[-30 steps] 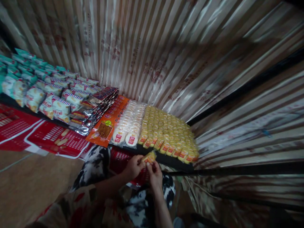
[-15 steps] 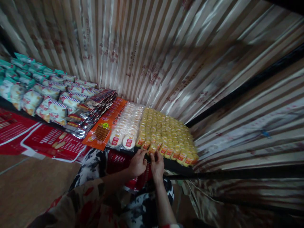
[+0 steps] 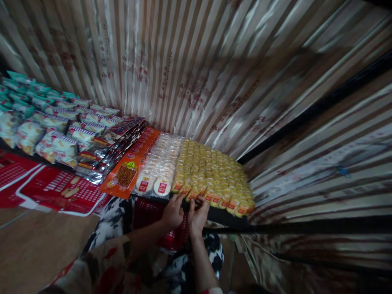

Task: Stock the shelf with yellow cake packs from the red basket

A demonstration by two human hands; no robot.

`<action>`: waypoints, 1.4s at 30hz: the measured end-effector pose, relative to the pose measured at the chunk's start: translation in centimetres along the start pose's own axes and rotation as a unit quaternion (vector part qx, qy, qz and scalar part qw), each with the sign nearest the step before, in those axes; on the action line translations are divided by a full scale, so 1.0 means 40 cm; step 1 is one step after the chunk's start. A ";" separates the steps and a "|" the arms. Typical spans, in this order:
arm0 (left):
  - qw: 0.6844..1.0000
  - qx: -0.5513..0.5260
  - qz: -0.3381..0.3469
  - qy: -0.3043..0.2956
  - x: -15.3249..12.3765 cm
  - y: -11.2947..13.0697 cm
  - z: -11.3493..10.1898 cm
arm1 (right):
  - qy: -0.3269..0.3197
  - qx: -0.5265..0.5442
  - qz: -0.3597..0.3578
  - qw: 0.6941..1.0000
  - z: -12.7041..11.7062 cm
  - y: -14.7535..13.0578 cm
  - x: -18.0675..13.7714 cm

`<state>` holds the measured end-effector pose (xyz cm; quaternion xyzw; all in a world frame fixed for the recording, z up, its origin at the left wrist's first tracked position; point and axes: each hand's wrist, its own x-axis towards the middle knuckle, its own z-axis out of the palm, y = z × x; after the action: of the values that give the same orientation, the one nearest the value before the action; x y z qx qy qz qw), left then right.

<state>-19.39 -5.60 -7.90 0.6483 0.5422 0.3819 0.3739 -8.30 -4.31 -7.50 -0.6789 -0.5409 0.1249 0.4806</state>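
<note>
Rows of small yellow snack packets (image 3: 211, 171) with orange-red labels stand packed together at the right end of a dark shelf (image 3: 228, 217). My left hand (image 3: 172, 213) is at the front edge of these rows, its fingers stretched towards the front packets on the left side. Close beside it, my right hand (image 3: 198, 214) reaches up to the front row with its fingers apart. The fingertips of both hands appear to touch the front packets. I see neither hand lifting a packet. Left of the yellow rows are clear-wrapped white round crackers (image 3: 162, 185) with red labels.
An orange pretzel-stick bag (image 3: 125, 175), dark silvery packs (image 3: 105, 153) and white and green snack bags (image 3: 64, 147) line the shelf leftward. Red printed sheeting (image 3: 58, 188) hangs below. Striped plastic sheeting (image 3: 190, 73) rises behind. A black bar (image 3: 306, 114) slants across the right.
The view has shifted slightly, so the shelf goods appear a little further left and lower. Both hands remain at the front row, with the right hand's fingers slightly more spread.
</note>
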 end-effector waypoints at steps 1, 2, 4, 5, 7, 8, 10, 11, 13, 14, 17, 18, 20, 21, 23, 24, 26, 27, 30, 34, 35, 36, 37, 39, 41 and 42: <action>1.000 0.001 0.001 -0.002 -0.001 -0.002 0.001 | -0.002 -0.006 -0.020 1.000 0.001 0.001 -0.001; 1.000 0.003 0.001 -0.004 -0.002 -0.003 0.002 | -0.008 -0.015 -0.042 0.999 0.001 0.002 -0.001; 1.000 0.008 0.000 -0.004 -0.003 -0.004 0.003 | -0.022 -0.035 -0.079 0.996 0.004 0.005 0.001; 1.000 0.010 -0.002 -0.004 -0.003 -0.004 0.002 | -0.023 -0.043 -0.089 0.995 0.005 0.008 0.002; 1.000 0.015 -0.004 -0.008 -0.004 -0.003 0.001 | -0.018 -0.053 -0.096 0.994 0.009 0.015 0.004; 1.000 0.017 -0.004 -0.010 -0.004 -0.002 0.000 | -0.016 -0.055 -0.098 0.994 0.011 0.020 0.005; 1.000 0.019 -0.004 -0.014 -0.005 -0.002 -0.001 | -0.016 -0.057 -0.105 0.993 0.014 0.032 0.007; 1.000 0.020 -0.002 -0.013 -0.005 -0.002 -0.001 | -0.019 -0.057 -0.108 0.992 0.014 0.038 0.008; 0.999 0.033 0.006 -0.012 -0.008 -0.002 -0.002 | -0.023 -0.055 -0.109 0.992 0.015 0.051 0.011; 0.999 0.042 0.013 -0.013 -0.011 -0.001 -0.003 | -0.025 -0.055 -0.106 0.993 0.015 0.057 0.014; 0.996 0.074 0.048 -0.001 -0.020 0.008 -0.013 | -0.028 -0.061 -0.094 0.993 0.014 0.067 0.021; 0.994 0.087 0.062 0.014 -0.022 0.014 -0.019 | -0.029 -0.064 -0.092 0.993 0.013 0.069 0.022; 0.987 0.122 0.091 0.054 -0.024 0.026 -0.031 | -0.027 -0.067 -0.095 0.993 0.012 0.068 0.024; 0.982 0.140 0.102 0.073 -0.021 0.033 -0.038 | -0.026 -0.069 -0.096 0.993 0.013 0.067 0.025; 0.974 0.172 0.114 0.093 -0.011 0.047 -0.050 | -0.027 -0.073 -0.094 0.993 0.014 0.064 0.025; 0.972 0.186 0.112 0.094 -0.004 0.054 -0.056 | -0.028 -0.076 -0.090 0.993 0.016 0.061 0.025; 0.968 0.214 0.102 0.080 0.013 0.064 -0.067 | -0.032 -0.078 -0.079 0.993 0.018 0.056 0.024; 0.967 0.227 0.099 0.069 0.021 0.068 -0.074 | -0.031 -0.077 -0.075 0.994 0.019 0.053 0.024; 0.961 0.255 0.099 0.041 0.041 0.078 -0.101 | -0.029 -0.068 -0.067 0.995 0.021 0.046 0.022; 0.958 0.265 0.107 -0.028 0.069 0.089 -0.157 | -0.033 -0.053 -0.069 0.996 0.018 0.043 0.020; 0.958 0.261 0.111 -0.047 0.076 0.092 -0.173 | -0.036 -0.048 -0.070 0.996 0.016 0.043 0.020; 0.958 0.257 0.112 -0.060 0.083 0.094 -0.188 | -0.039 -0.042 -0.072 0.996 0.013 0.043 0.021; 0.959 0.250 0.113 -0.068 0.089 0.096 -0.202 | -0.041 -0.036 -0.075 0.996 0.011 0.042 0.022; 0.963 0.236 0.110 -0.069 0.094 0.099 -0.225 | -0.041 -0.024 -0.091 0.995 0.005 0.040 0.022; 0.967 0.220 0.109 -0.062 0.088 0.099 -0.237 | -0.041 -0.017 -0.117 0.992 -0.001 0.036 0.020; 0.969 0.214 0.109 -0.059 0.080 0.098 -0.238 | -0.042 -0.018 -0.127 0.991 -0.004 0.033 0.017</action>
<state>-25.92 -2.27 0.00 0.7896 0.5145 0.2565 0.2147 -7.12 -3.75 -8.24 -0.6073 -0.6448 0.0810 0.4569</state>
